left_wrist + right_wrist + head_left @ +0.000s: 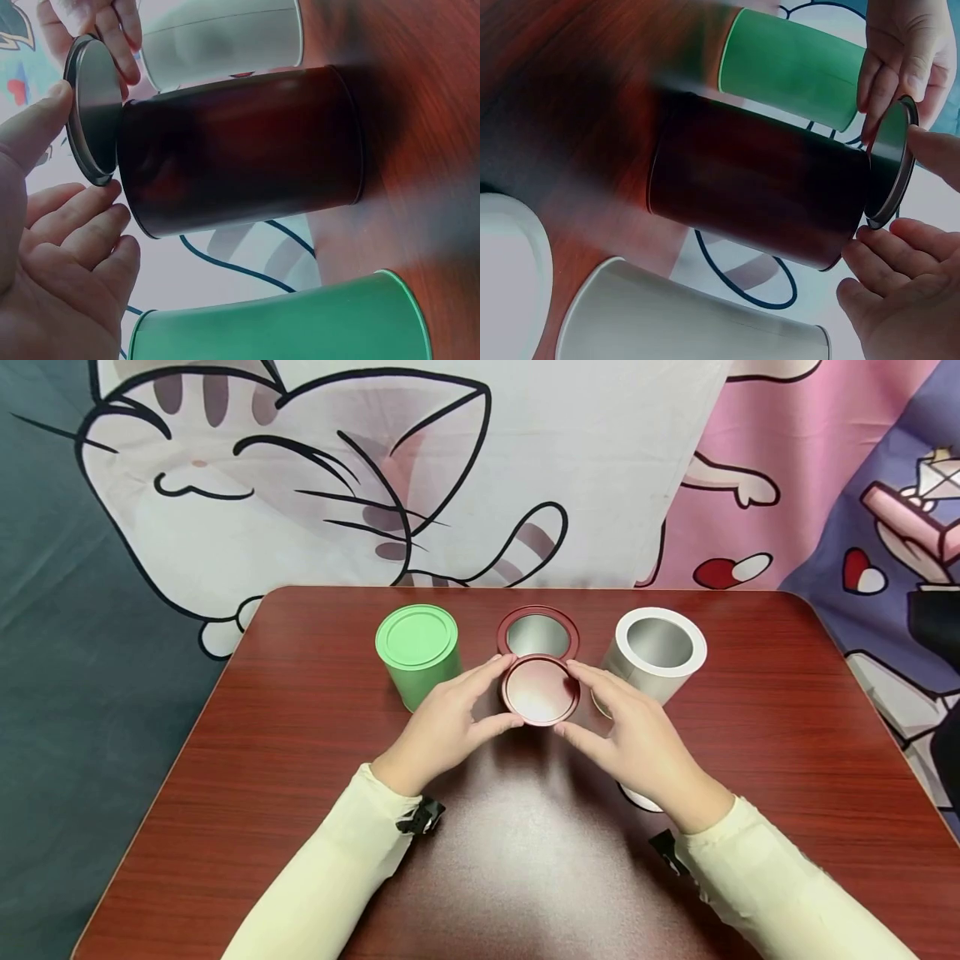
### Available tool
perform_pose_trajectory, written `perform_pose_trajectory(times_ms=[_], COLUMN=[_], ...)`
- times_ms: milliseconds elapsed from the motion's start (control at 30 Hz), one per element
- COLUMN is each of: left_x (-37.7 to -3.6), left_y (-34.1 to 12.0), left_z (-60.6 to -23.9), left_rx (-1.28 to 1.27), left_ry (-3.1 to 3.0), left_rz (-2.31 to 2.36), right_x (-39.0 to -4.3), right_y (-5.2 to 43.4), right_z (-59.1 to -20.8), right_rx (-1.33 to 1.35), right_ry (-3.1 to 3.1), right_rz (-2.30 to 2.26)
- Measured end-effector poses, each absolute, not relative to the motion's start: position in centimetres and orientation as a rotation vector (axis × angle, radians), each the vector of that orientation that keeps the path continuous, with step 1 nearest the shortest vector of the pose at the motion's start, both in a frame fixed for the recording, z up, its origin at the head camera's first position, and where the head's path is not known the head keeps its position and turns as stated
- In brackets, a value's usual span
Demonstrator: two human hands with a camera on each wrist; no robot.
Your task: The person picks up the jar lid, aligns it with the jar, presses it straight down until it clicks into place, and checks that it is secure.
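Flat white round lid [639, 797] near the white cylindrical tin [658, 653], mostly hidden under the right hand [637, 745]; blurred in right wrist view.

Reddish wooden table [262, 760] before cartoon-cat backdrop cloth [300, 485].

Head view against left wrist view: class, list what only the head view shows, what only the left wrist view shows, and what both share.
Only the head view: the open mouths of the dark red tin and white tin, the green tin's lid, the white lid under the right wrist, both sleeves, the cat cloth. Only the left wrist view: the red tin's side wall full length. Both: the left hand and right hand holding the red lid by its rim.
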State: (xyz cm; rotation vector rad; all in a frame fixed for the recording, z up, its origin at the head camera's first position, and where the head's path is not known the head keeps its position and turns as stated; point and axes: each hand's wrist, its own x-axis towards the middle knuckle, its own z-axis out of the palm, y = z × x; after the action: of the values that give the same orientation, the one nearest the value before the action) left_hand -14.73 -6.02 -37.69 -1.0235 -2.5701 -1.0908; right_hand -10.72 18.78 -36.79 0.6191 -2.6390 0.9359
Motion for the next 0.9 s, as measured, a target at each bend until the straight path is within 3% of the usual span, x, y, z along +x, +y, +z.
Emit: perform_pose_trajectory(times_ms=[900], left_x=[-16.2], left_y=[-5.8], left_z=[-36.8], left_rx=[-1.007], left_ry=[-2.699], left_rz=[-1.033], right_x=[-12.4], right_y=[19.0], right_z=[-35.6], right_rx=[0.635], right_ry=[-2.746], right_rz=[0.874])
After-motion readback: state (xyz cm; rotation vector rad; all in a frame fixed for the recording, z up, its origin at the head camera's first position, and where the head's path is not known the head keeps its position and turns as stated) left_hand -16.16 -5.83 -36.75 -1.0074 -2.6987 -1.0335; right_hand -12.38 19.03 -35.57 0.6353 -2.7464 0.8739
